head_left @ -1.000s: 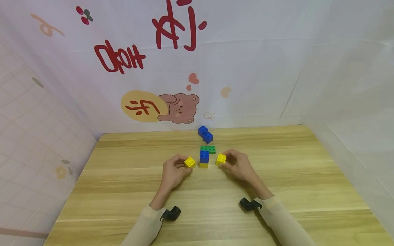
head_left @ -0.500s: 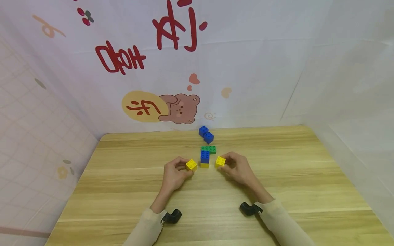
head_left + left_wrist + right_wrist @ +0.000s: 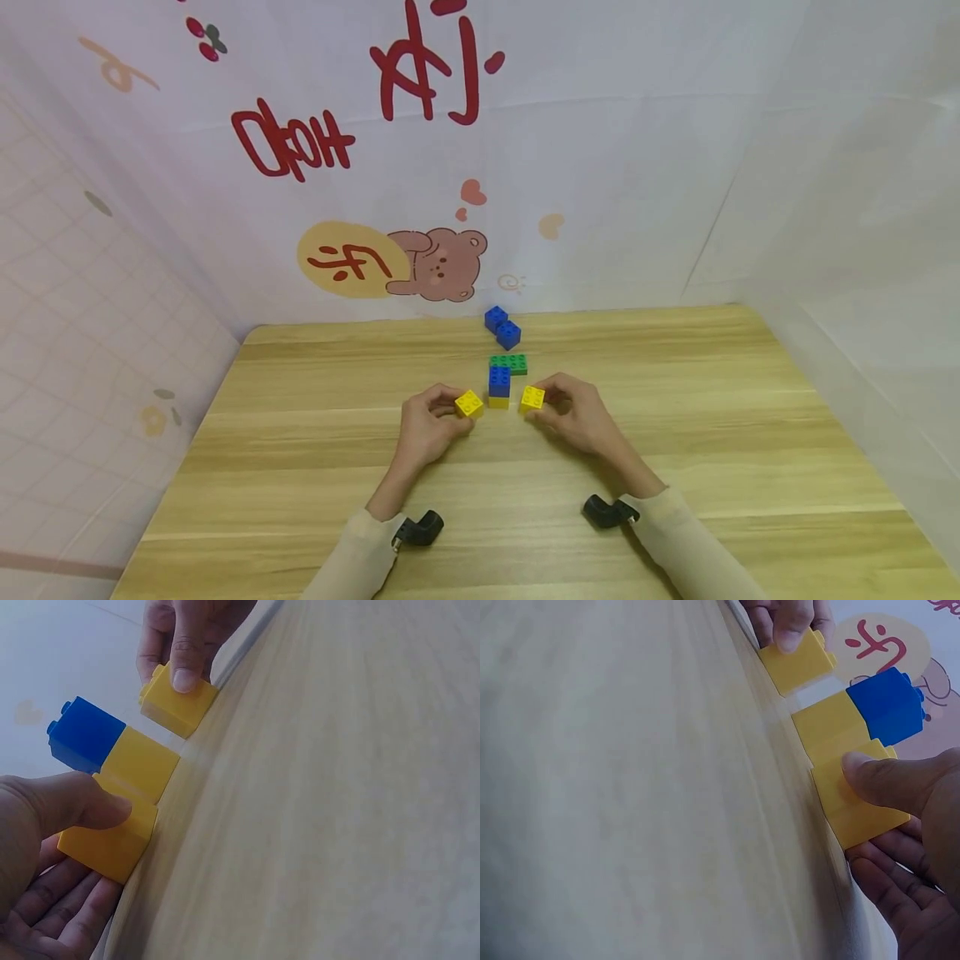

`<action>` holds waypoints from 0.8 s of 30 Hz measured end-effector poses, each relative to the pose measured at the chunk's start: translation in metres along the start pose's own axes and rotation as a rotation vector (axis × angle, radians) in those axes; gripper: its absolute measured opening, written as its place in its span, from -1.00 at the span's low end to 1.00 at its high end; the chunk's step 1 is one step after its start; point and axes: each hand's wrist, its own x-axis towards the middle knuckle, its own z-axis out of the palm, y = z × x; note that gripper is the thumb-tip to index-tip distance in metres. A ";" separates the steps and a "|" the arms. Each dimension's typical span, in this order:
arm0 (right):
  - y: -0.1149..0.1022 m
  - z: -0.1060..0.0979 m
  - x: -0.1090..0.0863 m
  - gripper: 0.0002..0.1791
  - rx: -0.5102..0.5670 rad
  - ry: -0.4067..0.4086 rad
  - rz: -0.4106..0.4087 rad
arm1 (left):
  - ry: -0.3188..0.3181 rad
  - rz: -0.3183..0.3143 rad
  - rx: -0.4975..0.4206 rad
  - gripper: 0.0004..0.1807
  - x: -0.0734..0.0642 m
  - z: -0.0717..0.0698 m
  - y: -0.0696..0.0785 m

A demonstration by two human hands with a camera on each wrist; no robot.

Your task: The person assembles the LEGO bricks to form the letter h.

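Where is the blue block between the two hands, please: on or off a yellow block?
On: in both wrist views, the blue block sits directly atop the middle yellow block.

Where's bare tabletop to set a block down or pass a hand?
Bare table lies left of the left hand, right of the right hand, and between the black wrist mounts. Crowded: the middle, where two held yellow blocks flank the blue-yellow stack, with the green block and two blue blocks behind.

Table (image 3: 517,533): pale wood grain. Toward back edge, two blue blocks (image 3: 496,318) (image 3: 509,336) close together. Nearer, green block (image 3: 516,363); before it, yellow base (image 3: 498,402), blue-topped. Held yellows (image 3: 469,404) (image 3: 533,398) flank it; tabletop contact unclear.
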 end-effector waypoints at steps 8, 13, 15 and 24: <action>-0.002 0.000 0.000 -0.66 0.001 -0.016 -0.039 | -0.031 0.000 -0.018 -0.61 -0.003 0.001 0.003; -0.004 0.002 -0.002 -0.66 0.005 -0.029 -0.039 | -0.045 0.001 -0.031 -0.59 -0.006 0.003 0.004; -0.005 0.003 -0.003 -0.66 0.010 -0.034 -0.037 | -0.038 -0.003 -0.036 -0.59 -0.007 0.004 0.005; -0.008 0.007 -0.006 -0.65 0.044 -0.053 -0.049 | -0.033 -0.030 -0.026 -0.59 -0.012 0.009 0.011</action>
